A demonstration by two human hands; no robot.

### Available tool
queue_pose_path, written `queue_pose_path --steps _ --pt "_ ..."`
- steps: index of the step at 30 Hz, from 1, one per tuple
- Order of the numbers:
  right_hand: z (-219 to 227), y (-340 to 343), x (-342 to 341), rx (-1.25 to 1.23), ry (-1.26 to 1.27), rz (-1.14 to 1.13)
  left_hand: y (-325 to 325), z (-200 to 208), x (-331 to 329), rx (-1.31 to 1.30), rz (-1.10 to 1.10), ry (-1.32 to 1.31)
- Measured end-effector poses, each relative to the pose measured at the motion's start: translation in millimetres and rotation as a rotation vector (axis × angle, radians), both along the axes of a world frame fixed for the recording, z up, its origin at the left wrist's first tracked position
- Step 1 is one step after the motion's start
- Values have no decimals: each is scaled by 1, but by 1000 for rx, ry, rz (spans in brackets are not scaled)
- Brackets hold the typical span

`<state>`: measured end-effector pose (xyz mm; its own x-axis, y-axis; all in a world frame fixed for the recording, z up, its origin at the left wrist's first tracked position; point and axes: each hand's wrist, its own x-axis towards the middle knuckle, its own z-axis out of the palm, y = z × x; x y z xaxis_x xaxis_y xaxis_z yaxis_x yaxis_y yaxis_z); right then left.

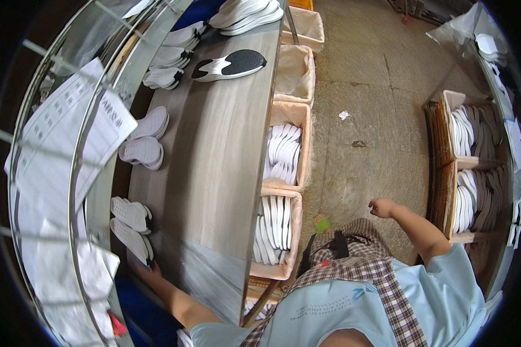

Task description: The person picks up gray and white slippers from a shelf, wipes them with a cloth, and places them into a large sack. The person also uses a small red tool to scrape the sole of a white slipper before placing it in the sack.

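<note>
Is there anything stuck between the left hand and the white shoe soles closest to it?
Nothing visible stands in the way. The left hand is right by the near end of the white shoe soles; whether they touch is hard to tell.

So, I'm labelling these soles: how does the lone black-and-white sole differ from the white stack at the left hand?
The lone sole shows broad black areas; the white stack is mostly white. The lone sole is a single piece, well away from the left hand; the white stack is layered, right at that hand. Both are sole-shaped.
</note>
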<state>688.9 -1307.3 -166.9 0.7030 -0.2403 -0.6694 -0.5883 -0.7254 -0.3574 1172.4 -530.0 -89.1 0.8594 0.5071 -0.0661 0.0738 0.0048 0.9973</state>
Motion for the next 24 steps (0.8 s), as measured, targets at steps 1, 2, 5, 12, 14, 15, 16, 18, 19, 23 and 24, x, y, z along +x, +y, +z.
queue_pose_path --steps 1,2,5,12,14,15,16,18,19,23,24 --pt "1 2 11 17 12 -44 7 2 8 -117 18 80" --pt "1 4 21 37 17 -77 12 6 15 -233 39 159" --pt "-6 2 38 38 -7 -144 29 24 19 -438 99 349" --pt "-25 -21 21 -18 160 -241 16 50 0 -799 -325 -55" --pt "-26 -26 15 -52 175 -210 -10 60 7 -780 -299 -75" --pt "-26 -28 13 -56 181 -224 -27 62 13 -873 -379 -138" --pt "-25 -29 12 -87 208 -232 -42 71 28 -994 -292 -16" --pt "-27 -29 13 -59 169 -263 -78 72 52 -802 -178 49" --pt "-28 -27 14 -74 163 -278 -94 71 64 -771 -187 121" --pt "-32 -18 17 -2 93 -242 -162 68 80 -261 98 253" --pt "-32 -14 16 25 86 -260 -173 71 73 -206 -79 194"
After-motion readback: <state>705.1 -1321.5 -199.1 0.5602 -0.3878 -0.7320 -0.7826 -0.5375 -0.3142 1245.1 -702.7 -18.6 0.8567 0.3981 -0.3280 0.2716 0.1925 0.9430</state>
